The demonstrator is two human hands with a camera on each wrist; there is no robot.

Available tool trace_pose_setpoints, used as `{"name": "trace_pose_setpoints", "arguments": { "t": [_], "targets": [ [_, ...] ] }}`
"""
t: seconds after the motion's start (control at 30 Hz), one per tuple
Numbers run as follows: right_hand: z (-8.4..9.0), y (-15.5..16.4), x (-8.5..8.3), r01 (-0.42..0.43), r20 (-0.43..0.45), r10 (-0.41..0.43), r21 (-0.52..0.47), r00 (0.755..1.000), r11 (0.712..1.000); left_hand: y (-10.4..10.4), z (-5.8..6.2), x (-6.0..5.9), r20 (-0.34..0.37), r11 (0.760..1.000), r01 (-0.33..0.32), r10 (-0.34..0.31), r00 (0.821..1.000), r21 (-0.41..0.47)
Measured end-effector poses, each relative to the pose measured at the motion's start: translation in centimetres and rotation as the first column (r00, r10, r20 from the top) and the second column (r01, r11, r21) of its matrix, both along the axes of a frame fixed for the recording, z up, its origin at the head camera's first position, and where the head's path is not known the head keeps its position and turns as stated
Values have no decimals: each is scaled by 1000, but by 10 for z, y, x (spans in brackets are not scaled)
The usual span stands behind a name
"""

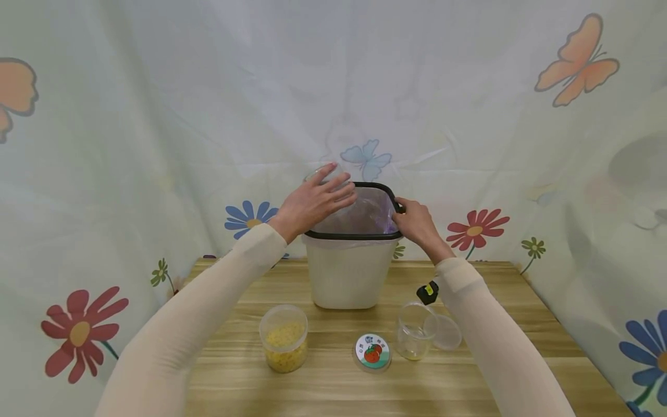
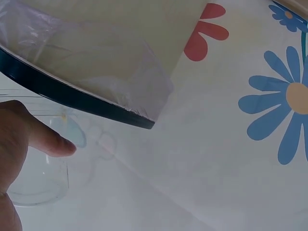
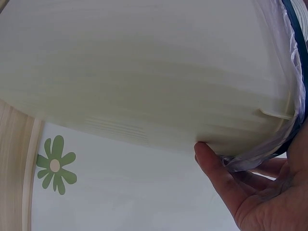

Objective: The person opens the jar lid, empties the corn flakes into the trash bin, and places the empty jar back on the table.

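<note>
Two hands worked at the table's back edge: our left hand (image 1: 312, 202) gripped a clear jar (image 2: 38, 180) above the bin (image 1: 348, 272), our right hand (image 1: 417, 223) clutched its rim, where the liner (image 1: 359, 217) could slip.

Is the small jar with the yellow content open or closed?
Open. The yellow-filled jar shows a bare rim, and a tomato-printed lid lies flat on the table beside it.
</note>
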State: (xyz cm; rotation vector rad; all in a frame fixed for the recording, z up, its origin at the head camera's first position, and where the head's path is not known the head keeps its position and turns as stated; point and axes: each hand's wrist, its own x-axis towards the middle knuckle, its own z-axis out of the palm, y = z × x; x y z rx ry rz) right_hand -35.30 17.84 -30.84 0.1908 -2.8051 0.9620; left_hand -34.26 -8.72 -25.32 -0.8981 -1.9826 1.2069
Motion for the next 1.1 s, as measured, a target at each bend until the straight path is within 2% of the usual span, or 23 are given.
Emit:
{"name": "trace_pose_setpoints", "arguments": {
  "t": [0.2,0.4,0.7,0.97,1.1],
  "targets": [
    [0,-1,2,6,5,-6,0,1000,1000,-2,9,2,16,1000,7,-8,1000,22],
    [-1,1,1,3,6,-3,-1,1000,1000,-5,22,2,-40,996,20,-17,999,86],
    [2,-1,4,-2,-2,2,-19,1000,1000,-4,13,2,10,999,22,-22,1000,43],
    [2,-1,2,2,0,-2,-16,1000,1000,-7,24,4,-35,995,39,-35,999,93],
    [1,-1,2,3,4,-3,-16,1000,1000,-7,21,6,-3,998,18,-18,1000,59]
  ]
}}
